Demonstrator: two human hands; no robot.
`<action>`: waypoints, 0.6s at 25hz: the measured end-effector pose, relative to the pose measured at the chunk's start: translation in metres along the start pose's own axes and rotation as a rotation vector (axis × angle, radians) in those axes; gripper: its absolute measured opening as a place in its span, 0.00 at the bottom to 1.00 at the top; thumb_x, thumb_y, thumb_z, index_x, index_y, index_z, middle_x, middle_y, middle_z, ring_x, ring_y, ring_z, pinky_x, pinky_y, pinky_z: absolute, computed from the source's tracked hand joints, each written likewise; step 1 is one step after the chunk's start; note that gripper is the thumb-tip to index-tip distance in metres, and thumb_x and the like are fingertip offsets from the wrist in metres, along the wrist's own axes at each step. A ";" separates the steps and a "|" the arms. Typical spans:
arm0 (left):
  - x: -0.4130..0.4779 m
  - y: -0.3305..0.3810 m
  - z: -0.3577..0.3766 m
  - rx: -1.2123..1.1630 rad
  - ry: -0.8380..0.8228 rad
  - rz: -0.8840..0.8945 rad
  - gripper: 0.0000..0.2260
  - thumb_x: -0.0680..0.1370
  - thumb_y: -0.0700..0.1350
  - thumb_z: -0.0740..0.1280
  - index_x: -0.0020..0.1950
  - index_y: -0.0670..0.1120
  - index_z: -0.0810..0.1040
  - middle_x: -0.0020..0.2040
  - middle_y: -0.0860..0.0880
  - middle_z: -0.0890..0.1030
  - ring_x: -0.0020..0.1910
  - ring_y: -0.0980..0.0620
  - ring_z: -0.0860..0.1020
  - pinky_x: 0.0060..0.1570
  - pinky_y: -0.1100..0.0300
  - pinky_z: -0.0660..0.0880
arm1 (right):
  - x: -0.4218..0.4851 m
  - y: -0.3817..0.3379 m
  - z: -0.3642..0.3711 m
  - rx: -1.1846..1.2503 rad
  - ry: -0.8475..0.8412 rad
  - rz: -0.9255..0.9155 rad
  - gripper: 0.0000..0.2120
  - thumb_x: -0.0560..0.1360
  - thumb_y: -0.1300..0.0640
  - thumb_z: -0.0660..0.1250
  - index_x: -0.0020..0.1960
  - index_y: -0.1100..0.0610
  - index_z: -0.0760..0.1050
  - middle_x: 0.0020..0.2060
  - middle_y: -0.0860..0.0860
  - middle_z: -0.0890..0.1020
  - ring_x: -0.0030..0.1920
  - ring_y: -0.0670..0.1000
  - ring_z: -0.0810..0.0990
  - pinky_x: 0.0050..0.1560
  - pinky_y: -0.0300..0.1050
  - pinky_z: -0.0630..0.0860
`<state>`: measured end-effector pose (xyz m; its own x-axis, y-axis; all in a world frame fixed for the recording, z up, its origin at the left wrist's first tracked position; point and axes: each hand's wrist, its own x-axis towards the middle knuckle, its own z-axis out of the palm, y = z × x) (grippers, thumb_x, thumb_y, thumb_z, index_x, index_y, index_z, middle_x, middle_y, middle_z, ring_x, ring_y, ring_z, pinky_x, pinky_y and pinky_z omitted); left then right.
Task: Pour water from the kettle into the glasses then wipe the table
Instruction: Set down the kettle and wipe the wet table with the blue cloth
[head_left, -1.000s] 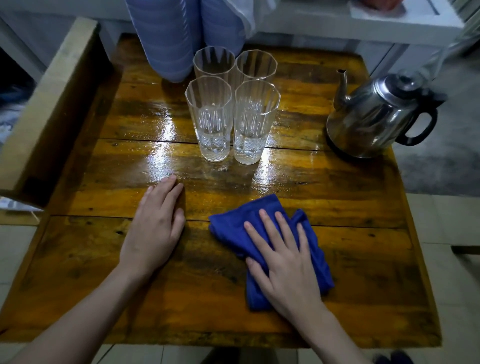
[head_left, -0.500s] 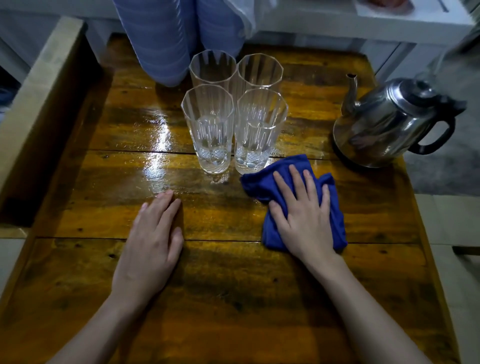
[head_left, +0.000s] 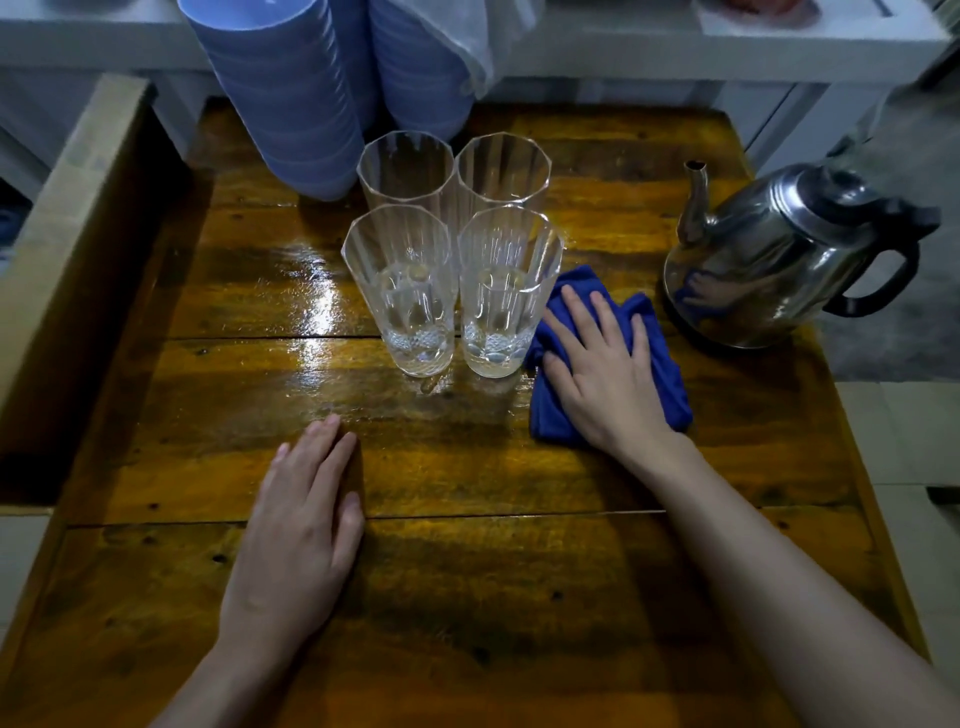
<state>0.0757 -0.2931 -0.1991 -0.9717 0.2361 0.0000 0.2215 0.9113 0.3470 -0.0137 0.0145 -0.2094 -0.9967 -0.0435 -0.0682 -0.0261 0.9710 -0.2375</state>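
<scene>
Several tall ribbed glasses (head_left: 402, 291) stand grouped at the middle back of the wooden table (head_left: 467, 597); the two front ones hold a little water. A steel kettle (head_left: 769, 265) with a black handle stands at the right, spout pointing left. My right hand (head_left: 605, 374) lies flat, fingers spread, pressing a blue cloth (head_left: 660, 374) onto the table between the front right glass and the kettle. My left hand (head_left: 301, 530) rests palm down on the wood near the front left, holding nothing. A wet sheen shows left of the glasses.
Stacks of pale blue bowls (head_left: 291, 98) stand at the table's back left, just behind the glasses. A cardboard box (head_left: 67, 249) runs along the left edge. A white counter (head_left: 675, 57) lies behind. Tiled floor shows to the right.
My right hand has slid the blue cloth away from me and to the right, from the front middle up to beside the front right glass. The left hand has stayed put.
</scene>
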 end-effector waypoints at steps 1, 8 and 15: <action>-0.001 0.000 0.000 0.000 0.000 -0.001 0.25 0.80 0.51 0.52 0.75 0.45 0.63 0.76 0.48 0.62 0.77 0.53 0.57 0.76 0.49 0.52 | 0.009 0.001 0.000 0.003 0.000 0.002 0.28 0.80 0.41 0.44 0.79 0.46 0.55 0.81 0.47 0.50 0.80 0.52 0.44 0.77 0.62 0.39; -0.003 0.002 -0.001 -0.005 0.004 -0.012 0.24 0.80 0.51 0.52 0.75 0.46 0.63 0.77 0.49 0.61 0.77 0.54 0.56 0.76 0.50 0.52 | 0.023 0.003 0.002 0.009 0.029 0.023 0.27 0.81 0.42 0.46 0.79 0.46 0.53 0.81 0.49 0.51 0.80 0.52 0.46 0.77 0.62 0.40; -0.003 0.000 0.000 0.002 0.026 -0.001 0.24 0.80 0.51 0.52 0.75 0.45 0.64 0.77 0.48 0.62 0.77 0.52 0.57 0.76 0.50 0.52 | -0.070 -0.012 0.005 0.015 0.070 0.067 0.29 0.80 0.40 0.44 0.79 0.46 0.55 0.80 0.49 0.53 0.80 0.53 0.48 0.77 0.63 0.44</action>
<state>0.0790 -0.2935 -0.1987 -0.9737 0.2263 0.0242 0.2206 0.9122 0.3453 0.0566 0.0041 -0.2070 -0.9991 0.0384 -0.0164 0.0413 0.9675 -0.2496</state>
